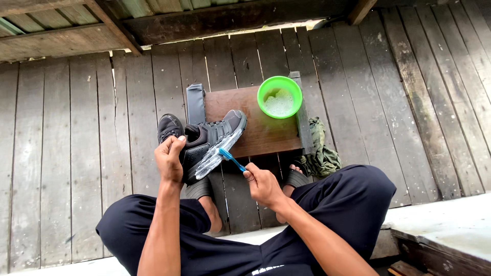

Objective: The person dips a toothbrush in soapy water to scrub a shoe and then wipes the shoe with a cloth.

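Scrubbing the pale sole, the right hand [263,185] pinches a blue toothbrush [231,159] in a closed grip; the left hand [170,158] clasps the dark sneaker [212,139] tilted on edge over the small wooden tabletop [266,134] (sole turned up for reach), beside the green basin [280,96] of suds

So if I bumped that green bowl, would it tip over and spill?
The green bowl looks like thin plastic, so it is probably light and would slide easily on the small wooden stool. It holds foamy water, so a hard bump would likely slosh it. It sits near the stool's corner, so it could fall off.
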